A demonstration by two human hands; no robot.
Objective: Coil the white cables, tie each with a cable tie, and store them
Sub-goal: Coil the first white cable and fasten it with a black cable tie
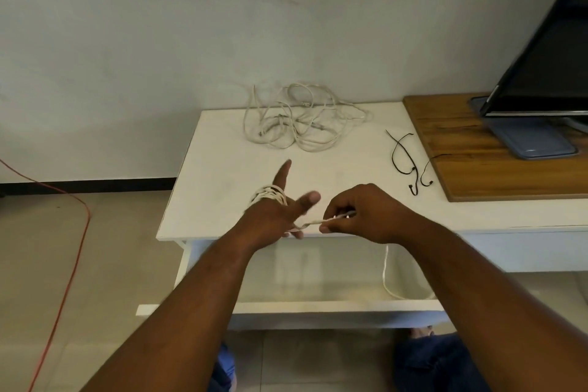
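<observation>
A white cable (269,194) is wound in several turns around the fingers of my left hand (276,212), which is spread with the index finger pointing away. My right hand (362,212) pinches the free end of this cable close to my left palm, above the table's front edge. A loose tangle of white cables (302,119) lies at the back of the white table (222,153). Black cable ties (410,165) lie to the right on the table. A white cable (389,283) lies in the open drawer (318,307) below my hands.
A wooden board (471,162) sits on the table's right side with a dark monitor (547,51) on a grey stand. A red cord (68,248) runs across the tiled floor at left. The wall stands right behind the table.
</observation>
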